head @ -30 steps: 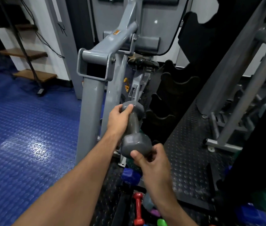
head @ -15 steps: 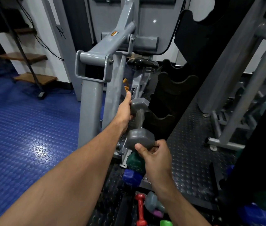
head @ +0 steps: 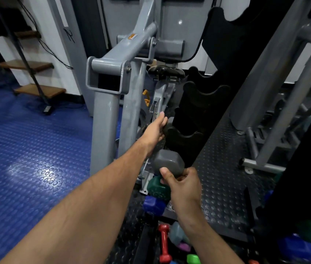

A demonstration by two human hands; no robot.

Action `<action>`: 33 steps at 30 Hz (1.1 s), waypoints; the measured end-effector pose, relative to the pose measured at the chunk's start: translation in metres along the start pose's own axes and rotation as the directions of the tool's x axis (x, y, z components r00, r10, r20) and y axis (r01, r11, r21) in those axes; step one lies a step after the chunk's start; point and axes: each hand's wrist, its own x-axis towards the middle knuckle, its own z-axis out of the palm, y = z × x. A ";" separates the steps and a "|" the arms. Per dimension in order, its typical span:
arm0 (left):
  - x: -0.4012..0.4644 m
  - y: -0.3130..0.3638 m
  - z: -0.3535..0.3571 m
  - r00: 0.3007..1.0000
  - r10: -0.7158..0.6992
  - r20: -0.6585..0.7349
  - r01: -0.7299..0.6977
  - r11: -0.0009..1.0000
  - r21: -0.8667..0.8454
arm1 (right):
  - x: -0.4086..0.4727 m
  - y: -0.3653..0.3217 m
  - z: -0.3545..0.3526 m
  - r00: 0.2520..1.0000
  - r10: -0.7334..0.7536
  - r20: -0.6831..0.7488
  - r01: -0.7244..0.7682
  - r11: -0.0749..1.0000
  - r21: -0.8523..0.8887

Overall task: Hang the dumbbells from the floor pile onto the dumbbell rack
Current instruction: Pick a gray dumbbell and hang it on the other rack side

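Hands (head: 184, 185) seat dumbbell (head: 168, 163) in rack (head: 187, 139).

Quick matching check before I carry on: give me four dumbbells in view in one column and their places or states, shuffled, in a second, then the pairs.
Things:
1. grey dumbbell
2. green dumbbell
3. blue dumbbell
4. red dumbbell

Places or states:
A. lying on the floor, lowest in the picture
B. held by both hands at the black rack
C. just under the right hand
D. on the floor below the green one

Pairs: 1-B, 2-C, 3-D, 4-A
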 end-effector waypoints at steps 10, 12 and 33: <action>0.005 -0.017 0.011 0.999 0.000 0.033 0.003 0.997 -0.071 | -0.004 0.000 -0.020 0.998 0.060 -0.028 -0.061 0.997 -0.044; 0.007 -0.022 0.006 1.000 0.011 0.000 -0.011 0.999 -0.042 | -0.004 -0.007 -0.021 0.997 0.068 -0.043 -0.068 0.998 0.009; -0.015 -0.032 -0.011 0.993 0.115 -0.023 -0.111 0.985 0.129 | -0.006 -0.007 -0.046 0.992 -0.100 0.079 0.124 0.902 -0.413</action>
